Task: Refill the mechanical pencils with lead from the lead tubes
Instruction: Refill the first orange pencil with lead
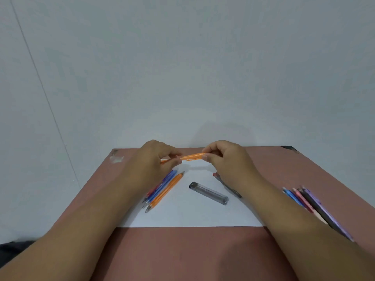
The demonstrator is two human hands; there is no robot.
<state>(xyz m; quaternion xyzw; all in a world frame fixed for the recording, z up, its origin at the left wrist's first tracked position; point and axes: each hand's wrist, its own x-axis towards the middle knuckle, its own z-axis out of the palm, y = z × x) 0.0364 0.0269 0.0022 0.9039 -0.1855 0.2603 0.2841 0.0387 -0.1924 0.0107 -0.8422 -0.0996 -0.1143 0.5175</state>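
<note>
I hold an orange mechanical pencil above the far edge of the white sheet on the desk, my left hand pinching one end in curled fingers, my right hand pinching the other. A clear lead tube lies on the sheet between my forearms, more pencils just left of it, another bunch beside my right forearm.

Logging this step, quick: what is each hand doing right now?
Left hand: pinches one end of the orange pencil.
Right hand: pinches the pencil's other end.
</note>
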